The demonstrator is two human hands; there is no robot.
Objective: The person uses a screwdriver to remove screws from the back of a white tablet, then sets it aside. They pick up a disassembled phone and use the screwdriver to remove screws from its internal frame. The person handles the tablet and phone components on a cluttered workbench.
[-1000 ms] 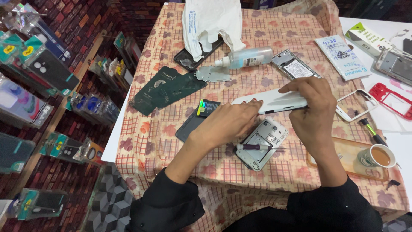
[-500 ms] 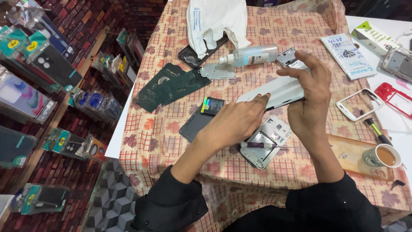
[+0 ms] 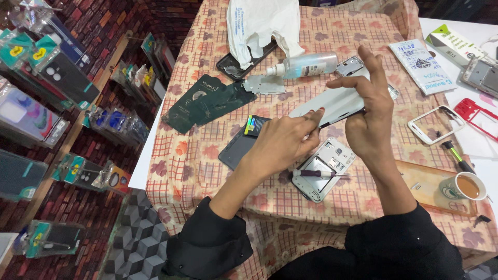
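Observation:
Both my hands hold a flat silver-grey phone panel (image 3: 332, 103) tilted above the table. My left hand (image 3: 282, 140) grips its near left end with thumb and fingertips. My right hand (image 3: 371, 116) clasps its right end, two fingers raised. Below them on the checked cloth (image 3: 197, 155) lies an opened phone frame (image 3: 324, 168) with a small purple-handled screwdriver (image 3: 311, 173) across it. A dark phone battery (image 3: 244, 142) with a coloured label rests left of my left hand.
Dark green packets (image 3: 207, 103), a metal plate (image 3: 264, 84), a clear spray bottle (image 3: 303, 66) and a white plastic bag (image 3: 262, 23) lie farther back. A white phone frame (image 3: 433, 124), red frame (image 3: 477, 116), cup of tea (image 3: 464, 186) sit right. Racks of phone cases (image 3: 46, 98) stand left.
The panel has been raised and tilted more steeply; my right hand shifted up with its fingers lifting, and my left hand slid along the panel's near edge.

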